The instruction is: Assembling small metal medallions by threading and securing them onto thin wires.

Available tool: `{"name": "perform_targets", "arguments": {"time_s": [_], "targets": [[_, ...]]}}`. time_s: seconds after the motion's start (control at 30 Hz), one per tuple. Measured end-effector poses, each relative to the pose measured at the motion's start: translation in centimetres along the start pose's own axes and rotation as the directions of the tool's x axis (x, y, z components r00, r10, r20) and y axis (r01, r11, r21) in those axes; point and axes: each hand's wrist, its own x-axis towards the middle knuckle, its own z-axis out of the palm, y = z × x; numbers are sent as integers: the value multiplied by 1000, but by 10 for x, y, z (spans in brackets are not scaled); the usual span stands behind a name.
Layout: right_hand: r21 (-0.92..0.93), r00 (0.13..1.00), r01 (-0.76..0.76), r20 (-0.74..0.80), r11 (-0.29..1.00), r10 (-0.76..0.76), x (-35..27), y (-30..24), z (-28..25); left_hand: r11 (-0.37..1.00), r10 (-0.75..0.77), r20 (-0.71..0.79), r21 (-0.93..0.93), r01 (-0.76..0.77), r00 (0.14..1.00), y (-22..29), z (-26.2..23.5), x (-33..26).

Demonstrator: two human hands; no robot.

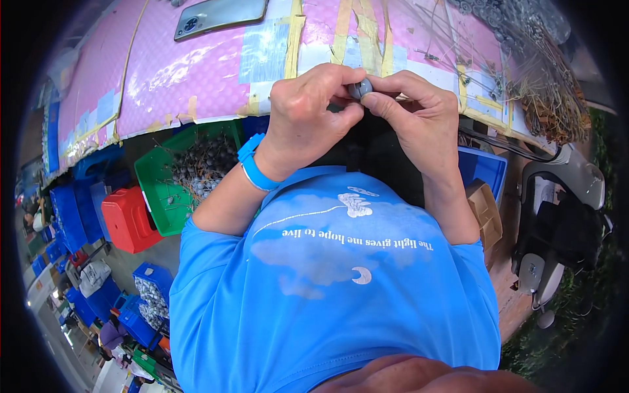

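My left hand (308, 118) and my right hand (416, 114) meet at the near edge of a pink-covered table (170, 72). Together their fingertips pinch a small round grey bead (361, 88). A blue band (254, 169) sits on my left wrist. A pile of thin wires and stems (524, 72) lies on the table to the right of my right hand. My blue shirt fills the lower middle of the view.
A phone (219, 16) lies flat at the table's far side. Below the table's left edge stand a green crate of dark beads (190, 173), a red box (128, 219) and several blue bins (147, 291). A blue bin (485, 170), a cardboard box (485, 209) and a scooter (563, 216) are at right.
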Motion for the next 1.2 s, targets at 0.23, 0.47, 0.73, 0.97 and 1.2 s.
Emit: {"name": "perform_targets", "arguments": {"time_s": [0.23, 0.47, 0.73, 0.97, 1.2], "targets": [[476, 993, -87, 116, 875, 35, 7, 21, -23, 836, -310, 279, -375, 400, 909, -3, -6, 14], [685, 971, -178, 238, 707, 13, 6, 32, -17, 706, -278, 328, -568, 424, 903, 2, 3, 14], [720, 990, 22, 82, 693, -117, 5, 24, -4, 678, -338, 274, -592, 435, 900, 15, 4, 14], [721, 993, 80, 5, 688, -121, 9, 31, 3, 783, -218, 41, -590, 200, 975, 7, 11, 8], [616, 981, 182, -57, 766, -186, -3, 20, 5, 915, -99, 32, -390, 104, 995, 7, -9, -2]]}}
